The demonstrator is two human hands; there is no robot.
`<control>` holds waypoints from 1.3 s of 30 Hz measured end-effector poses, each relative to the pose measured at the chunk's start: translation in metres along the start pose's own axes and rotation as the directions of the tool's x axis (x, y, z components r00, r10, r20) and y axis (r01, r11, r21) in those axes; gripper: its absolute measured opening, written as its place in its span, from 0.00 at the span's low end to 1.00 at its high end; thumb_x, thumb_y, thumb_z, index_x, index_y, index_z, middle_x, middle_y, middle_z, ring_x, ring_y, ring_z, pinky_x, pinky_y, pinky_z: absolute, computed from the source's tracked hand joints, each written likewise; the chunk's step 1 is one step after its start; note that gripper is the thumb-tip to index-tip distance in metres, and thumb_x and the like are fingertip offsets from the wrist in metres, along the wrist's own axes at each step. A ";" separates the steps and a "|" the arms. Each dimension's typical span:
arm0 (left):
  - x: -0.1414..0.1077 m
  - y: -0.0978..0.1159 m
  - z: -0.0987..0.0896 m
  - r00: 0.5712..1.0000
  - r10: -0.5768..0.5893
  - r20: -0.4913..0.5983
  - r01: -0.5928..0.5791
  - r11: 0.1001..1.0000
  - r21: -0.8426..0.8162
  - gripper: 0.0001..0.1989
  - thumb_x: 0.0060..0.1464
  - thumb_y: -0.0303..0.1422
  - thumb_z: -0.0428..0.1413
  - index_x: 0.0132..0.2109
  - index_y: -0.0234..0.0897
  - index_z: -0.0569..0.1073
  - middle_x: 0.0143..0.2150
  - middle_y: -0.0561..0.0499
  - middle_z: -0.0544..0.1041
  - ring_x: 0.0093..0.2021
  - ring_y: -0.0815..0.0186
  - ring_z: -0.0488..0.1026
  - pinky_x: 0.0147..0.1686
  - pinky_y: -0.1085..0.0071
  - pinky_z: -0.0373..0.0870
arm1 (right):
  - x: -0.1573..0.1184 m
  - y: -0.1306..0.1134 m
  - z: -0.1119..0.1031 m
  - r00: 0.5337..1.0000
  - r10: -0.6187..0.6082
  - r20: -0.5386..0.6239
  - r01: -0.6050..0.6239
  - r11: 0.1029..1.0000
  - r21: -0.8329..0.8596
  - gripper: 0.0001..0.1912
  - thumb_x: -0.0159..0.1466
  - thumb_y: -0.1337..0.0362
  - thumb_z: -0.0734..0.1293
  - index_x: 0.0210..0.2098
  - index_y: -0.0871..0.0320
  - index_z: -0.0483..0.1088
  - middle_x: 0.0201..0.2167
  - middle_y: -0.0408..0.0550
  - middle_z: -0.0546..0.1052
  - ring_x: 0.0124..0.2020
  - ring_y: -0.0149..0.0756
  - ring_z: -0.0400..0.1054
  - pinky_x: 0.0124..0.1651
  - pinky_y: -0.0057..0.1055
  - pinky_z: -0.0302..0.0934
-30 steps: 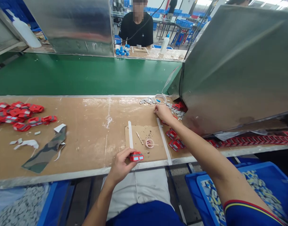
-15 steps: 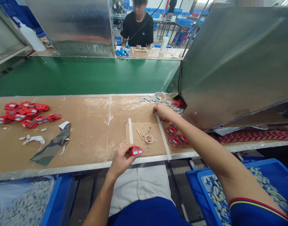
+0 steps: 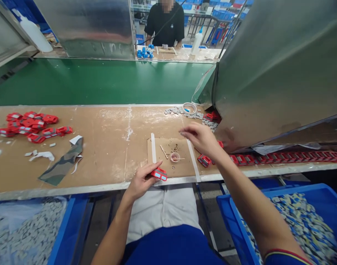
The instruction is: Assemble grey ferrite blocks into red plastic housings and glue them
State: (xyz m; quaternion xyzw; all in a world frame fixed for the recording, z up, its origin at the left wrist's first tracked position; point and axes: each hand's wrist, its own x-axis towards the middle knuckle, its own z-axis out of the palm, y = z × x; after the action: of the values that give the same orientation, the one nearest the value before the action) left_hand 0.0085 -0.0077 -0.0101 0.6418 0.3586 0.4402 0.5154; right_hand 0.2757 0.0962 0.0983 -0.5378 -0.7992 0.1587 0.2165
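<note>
My left hand grips a red toy car body with pale window patches, just over the table's front edge. My right hand is raised above the right side of the cardboard mat, thumb and fingertips drawn together in a pinch. Whatever is between those fingertips is too small to make out. On the mat stands a small round cup with a thin stick across it. Beside the cup lies a short pale stick. Behind my right hand are many small grey pieces and a tape roll.
Red car bodies are heaped at the left, near a camouflage cloth strip. A row of red car bodies runs rightward beneath a metal panel. Blue bins stand below the table. Beyond the green belt sits a person.
My right hand has come back from the grey pieces toward me and slightly right. My left hand still holds the red car body, now tilted a little. The camera view has shifted slightly.
</note>
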 end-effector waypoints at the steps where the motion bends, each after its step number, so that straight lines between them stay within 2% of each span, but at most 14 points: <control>1: -0.001 -0.001 0.000 0.999 -0.030 0.020 0.031 0.998 -0.053 0.26 0.62 0.32 0.64 0.66 0.38 0.76 0.47 0.42 0.85 0.45 0.60 0.83 0.47 0.67 0.78 | -0.021 -0.013 0.003 0.995 -0.063 -0.071 0.076 0.978 0.192 0.11 0.73 0.64 0.65 0.43 0.57 0.81 0.39 0.51 0.82 0.38 0.38 0.75 0.43 0.33 0.68; 3: -0.004 -0.002 0.000 0.993 -0.101 0.054 0.109 0.981 -0.158 0.25 0.61 0.33 0.66 0.64 0.37 0.76 0.46 0.42 0.85 0.44 0.60 0.84 0.45 0.68 0.79 | -0.061 -0.034 0.015 0.987 -0.078 -0.143 0.135 0.884 0.447 0.09 0.72 0.63 0.68 0.42 0.55 0.81 0.37 0.50 0.82 0.38 0.37 0.76 0.40 0.32 0.69; 6: -0.005 -0.001 0.001 0.987 -0.152 0.059 0.162 0.960 -0.229 0.20 0.56 0.36 0.70 0.55 0.36 0.80 0.44 0.43 0.86 0.43 0.61 0.85 0.44 0.70 0.80 | -0.098 -0.053 0.043 0.991 0.035 -0.128 0.054 0.775 0.629 0.07 0.71 0.61 0.70 0.40 0.55 0.81 0.35 0.50 0.83 0.36 0.37 0.77 0.39 0.31 0.71; 9: -0.004 0.000 0.001 0.987 -0.158 0.038 0.162 0.962 -0.220 0.18 0.56 0.39 0.71 0.50 0.35 0.82 0.45 0.42 0.86 0.43 0.61 0.85 0.45 0.70 0.81 | -0.107 -0.055 0.069 0.986 0.164 -0.036 -0.089 0.690 0.718 0.09 0.69 0.57 0.73 0.38 0.56 0.80 0.34 0.50 0.84 0.33 0.37 0.78 0.36 0.30 0.71; 13: -0.004 0.001 0.000 0.985 -0.171 0.031 0.174 0.965 -0.196 0.19 0.56 0.40 0.71 0.51 0.36 0.83 0.46 0.42 0.86 0.44 0.59 0.85 0.47 0.68 0.83 | -0.106 -0.053 0.082 0.979 0.202 0.034 -0.159 0.645 0.747 0.11 0.68 0.55 0.74 0.36 0.57 0.81 0.33 0.49 0.84 0.32 0.37 0.79 0.36 0.30 0.72; 17: -0.003 0.003 0.000 0.987 -0.157 0.045 0.162 0.973 -0.164 0.18 0.57 0.39 0.70 0.51 0.36 0.83 0.48 0.40 0.86 0.45 0.59 0.86 0.47 0.68 0.83 | -0.108 -0.053 0.084 0.983 0.180 0.027 -0.140 0.650 0.747 0.09 0.70 0.58 0.72 0.37 0.56 0.80 0.34 0.48 0.84 0.34 0.36 0.78 0.38 0.30 0.71; 21: 0.000 0.006 0.000 0.994 -0.091 0.053 0.097 0.989 -0.109 0.15 0.59 0.37 0.69 0.51 0.37 0.84 0.46 0.42 0.86 0.44 0.61 0.85 0.44 0.71 0.83 | -0.109 -0.051 0.083 0.992 0.127 -0.004 -0.088 0.711 0.698 0.05 0.71 0.64 0.71 0.37 0.57 0.79 0.34 0.47 0.82 0.35 0.35 0.76 0.38 0.30 0.67; 26: 0.004 0.011 0.000 0.997 -0.039 0.072 0.039 0.999 0.005 0.13 0.60 0.36 0.68 0.50 0.35 0.84 0.41 0.43 0.85 0.39 0.62 0.84 0.38 0.72 0.81 | -0.105 -0.050 0.076 0.996 0.052 0.069 -0.084 0.777 0.624 0.08 0.71 0.69 0.69 0.34 0.58 0.75 0.31 0.44 0.77 0.33 0.33 0.71 0.36 0.28 0.62; 32: 0.002 0.012 0.002 0.999 0.008 0.051 -0.014 0.993 0.118 0.10 0.62 0.34 0.67 0.49 0.36 0.83 0.41 0.43 0.85 0.38 0.62 0.83 0.37 0.71 0.79 | -0.111 -0.058 0.078 0.994 0.101 0.041 -0.108 0.875 0.472 0.12 0.73 0.69 0.65 0.32 0.57 0.72 0.31 0.45 0.72 0.31 0.33 0.68 0.34 0.28 0.59; 36: 0.000 0.012 0.003 0.998 -0.004 0.063 -0.008 0.981 0.194 0.11 0.62 0.31 0.66 0.51 0.36 0.82 0.43 0.43 0.86 0.39 0.61 0.83 0.39 0.70 0.79 | -0.115 -0.058 0.084 0.993 0.109 0.050 -0.119 0.859 0.498 0.09 0.72 0.70 0.66 0.34 0.56 0.72 0.32 0.47 0.75 0.33 0.36 0.70 0.36 0.30 0.62; 39: 0.001 0.012 0.003 0.996 0.033 0.086 -0.052 0.974 0.222 0.10 0.63 0.30 0.65 0.52 0.36 0.81 0.43 0.42 0.86 0.40 0.61 0.83 0.40 0.69 0.79 | -0.116 -0.056 0.086 0.993 0.104 0.051 -0.115 0.829 0.547 0.09 0.73 0.69 0.65 0.35 0.56 0.72 0.33 0.47 0.75 0.33 0.35 0.70 0.37 0.30 0.63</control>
State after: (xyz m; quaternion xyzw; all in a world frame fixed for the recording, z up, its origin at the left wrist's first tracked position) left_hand 0.0113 -0.0106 0.0018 0.7209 0.3708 0.3812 0.4445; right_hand 0.2255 -0.0343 0.0316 -0.4966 -0.6899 0.3984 0.3444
